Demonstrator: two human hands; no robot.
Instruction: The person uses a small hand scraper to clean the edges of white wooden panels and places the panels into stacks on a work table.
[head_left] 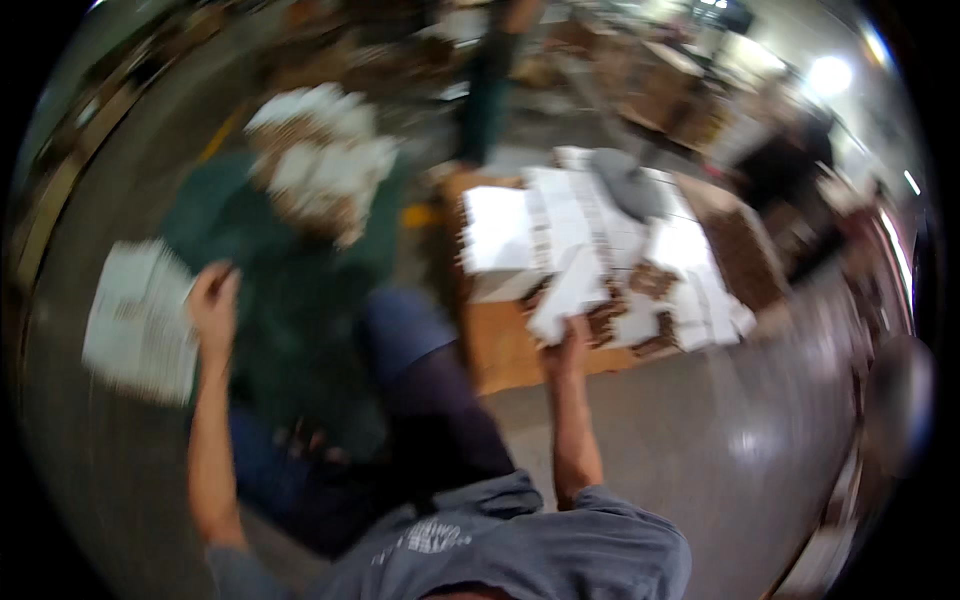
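My right hand (567, 345) is closed round the lower end of a flat white card piece (572, 298), over a pallet-like brown board (515, 365). Stacks of white, brown-edged card pieces (500, 235) crowd that board. A grey rounded object (628, 183) lies on top of them. On the left, my left hand (213, 305) has its fingers curled together at the edge of a white stack (140, 325). Blur hides what, if anything, those fingers hold.
A dark green cloth or sheet (290, 290) spreads ahead of my legs, bearing a heap of white and brown pieces (325, 165). A dark green post (485, 110) rises behind. Brown cartons (660, 90) stand at the back right, near a blurred dark figure (790, 160).
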